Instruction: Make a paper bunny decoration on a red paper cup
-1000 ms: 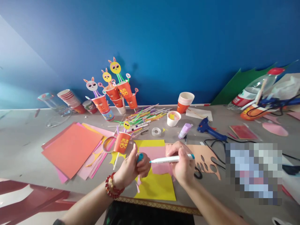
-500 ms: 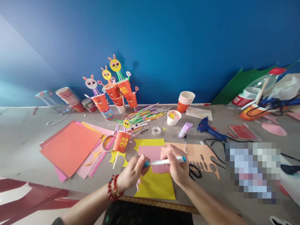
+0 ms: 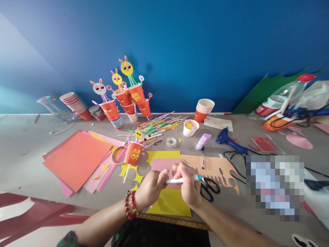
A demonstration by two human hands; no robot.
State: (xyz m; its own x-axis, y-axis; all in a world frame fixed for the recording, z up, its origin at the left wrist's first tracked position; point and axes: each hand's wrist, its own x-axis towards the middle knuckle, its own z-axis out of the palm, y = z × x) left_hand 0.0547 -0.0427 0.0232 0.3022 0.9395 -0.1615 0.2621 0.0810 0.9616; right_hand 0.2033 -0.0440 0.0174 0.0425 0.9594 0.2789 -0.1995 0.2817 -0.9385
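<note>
My right hand (image 3: 190, 190) grips a white marker (image 3: 178, 180) with a blue end, held level above the papers. My left hand (image 3: 151, 187), with red bead bracelets at the wrist, is closed round the marker's left end, where a bit of the blue cap (image 3: 166, 181) shows. The cap meets the barrel there; how far it is pushed on is hidden by the fingers. Beneath both hands lie a pink sheet (image 3: 160, 164) and a yellow sheet (image 3: 172, 204). Black-handled scissors (image 3: 210, 188) rest just right of my right hand.
An orange cup figure (image 3: 133, 153) lies beside a tape roll (image 3: 118, 155) on the left. Colored papers (image 3: 77, 159) spread further left. Behind are several bunny cup figures (image 3: 109, 111), pipe cleaners (image 3: 164, 123), a glue stick (image 3: 203, 141) and a blue glue gun (image 3: 231, 141).
My hands have come together, bringing the cap against the marker's left end where a gap showed before. The scissors' handles are now more exposed.
</note>
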